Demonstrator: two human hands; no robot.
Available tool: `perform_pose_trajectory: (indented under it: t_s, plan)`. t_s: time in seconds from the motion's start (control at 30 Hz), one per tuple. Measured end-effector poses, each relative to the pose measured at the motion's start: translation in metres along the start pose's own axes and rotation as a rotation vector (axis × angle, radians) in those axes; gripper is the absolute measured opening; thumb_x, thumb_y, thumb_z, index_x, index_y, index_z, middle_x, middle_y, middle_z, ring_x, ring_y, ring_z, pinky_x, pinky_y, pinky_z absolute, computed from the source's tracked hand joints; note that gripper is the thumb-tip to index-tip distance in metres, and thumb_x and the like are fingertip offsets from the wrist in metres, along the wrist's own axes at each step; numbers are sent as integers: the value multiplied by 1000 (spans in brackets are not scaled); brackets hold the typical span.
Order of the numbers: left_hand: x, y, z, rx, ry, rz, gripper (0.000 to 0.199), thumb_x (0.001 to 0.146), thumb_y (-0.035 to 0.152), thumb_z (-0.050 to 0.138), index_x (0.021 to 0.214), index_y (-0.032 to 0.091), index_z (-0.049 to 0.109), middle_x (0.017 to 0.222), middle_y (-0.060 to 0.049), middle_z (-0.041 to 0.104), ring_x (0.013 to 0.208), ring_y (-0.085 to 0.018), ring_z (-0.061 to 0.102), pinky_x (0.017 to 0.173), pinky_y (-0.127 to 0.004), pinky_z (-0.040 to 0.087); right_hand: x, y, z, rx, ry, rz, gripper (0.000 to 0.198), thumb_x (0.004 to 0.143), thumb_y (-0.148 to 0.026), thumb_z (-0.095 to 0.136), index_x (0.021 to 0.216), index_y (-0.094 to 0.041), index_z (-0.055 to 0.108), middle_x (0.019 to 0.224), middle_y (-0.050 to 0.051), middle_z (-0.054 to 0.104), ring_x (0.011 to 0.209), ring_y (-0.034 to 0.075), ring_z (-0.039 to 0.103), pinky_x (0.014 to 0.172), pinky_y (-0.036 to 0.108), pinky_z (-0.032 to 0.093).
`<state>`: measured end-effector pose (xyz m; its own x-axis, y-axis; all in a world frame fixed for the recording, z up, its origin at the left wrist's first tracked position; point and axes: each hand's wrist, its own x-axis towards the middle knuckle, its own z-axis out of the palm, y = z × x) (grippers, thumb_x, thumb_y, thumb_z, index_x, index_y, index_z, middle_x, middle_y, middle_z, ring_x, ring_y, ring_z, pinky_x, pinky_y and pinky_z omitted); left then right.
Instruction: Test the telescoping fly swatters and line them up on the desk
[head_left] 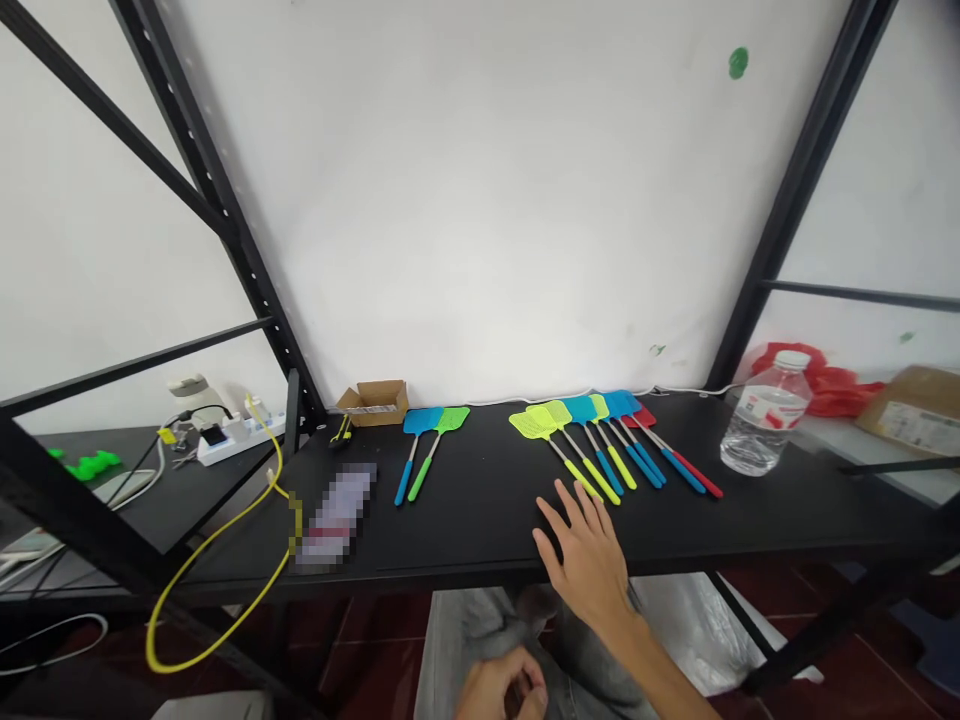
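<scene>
My right hand (589,562) reaches over the shelf's front edge with its fingers spread, holding nothing. Its fingertips are close to the handle ends of the yellow fly swatters (581,468); I cannot tell whether they touch. Beside these, several blue fly swatters (637,445) and a red fly swatter (694,476) lie fanned out, heads overlapping towards the wall. Farther left, a blue fly swatter (409,462) and a green fly swatter (430,458) lie side by side. Low over my lap, my left hand (501,684) is loosely curled, with nothing visible in it.
A water bottle (765,415) stands at the right, near a cardboard box (916,408) and red plastic (832,385). At the left are a small open carton (375,402), a blurred-out phone-like object (336,518), a yellow cable (217,535) and a power strip (241,440). Black posts frame the shelf (480,530).
</scene>
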<state>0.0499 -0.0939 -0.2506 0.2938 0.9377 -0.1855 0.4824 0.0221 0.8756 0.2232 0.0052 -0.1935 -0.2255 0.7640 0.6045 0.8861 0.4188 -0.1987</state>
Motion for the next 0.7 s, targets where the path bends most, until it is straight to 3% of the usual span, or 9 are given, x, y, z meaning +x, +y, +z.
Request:
perform_pose_trajectory:
  t_s: [0.1,0.17,0.27,0.37,0.43,0.5,0.63,0.7]
  plan:
    - [-13,24,-25,185,161,169,13,81,25,54,88,19,63,78,-3,65,68,-15,58,59,-22,42,-1,-2,0,14,-37,-28,48,92,-45,45,136,-27,52,150,7,37,141,37,23,110,55,26]
    - [-15,43,-45,325,296,295,17,85,25,50,96,22,62,94,-7,66,87,-20,61,74,-27,47,0,-1,0,59,-65,-28,53,92,-49,45,139,-27,48,151,7,35,141,38,22,109,57,26]
    - [3,69,-82,564,514,378,25,91,27,44,111,24,59,119,-9,62,114,-23,54,98,-36,42,1,1,0,132,-109,-23,57,90,-54,45,142,-29,44,152,6,33,141,39,20,110,60,22]
    - [50,82,-119,869,739,324,37,91,31,44,126,22,55,138,-11,51,131,-27,42,111,-45,27,0,3,1,171,-124,-10,60,89,-57,45,142,-31,43,152,4,32,142,39,18,111,61,19]
    - [85,80,-140,1016,824,149,51,88,35,49,135,15,48,146,-17,42,136,-34,33,112,-52,19,-1,5,4,182,-120,0,61,88,-58,47,142,-30,43,151,4,33,142,40,18,111,62,17]
    - [112,73,-154,1056,809,-51,57,86,37,52,136,9,47,141,-23,46,133,-39,36,109,-58,18,-2,6,7,187,-120,4,62,87,-59,48,142,-31,43,151,5,34,141,41,18,111,63,17]
    - [125,63,-153,1047,814,-82,37,91,30,44,116,11,64,115,-19,63,117,-34,51,109,-57,16,-2,6,10,195,-122,2,63,87,-60,47,142,-30,43,151,6,33,141,41,18,110,64,18]
    - [116,64,-145,1038,814,-66,34,92,22,39,112,15,66,109,-15,64,112,-30,54,108,-52,23,-2,6,9,215,-113,10,63,87,-60,48,142,-30,44,151,6,34,141,42,19,110,63,18]
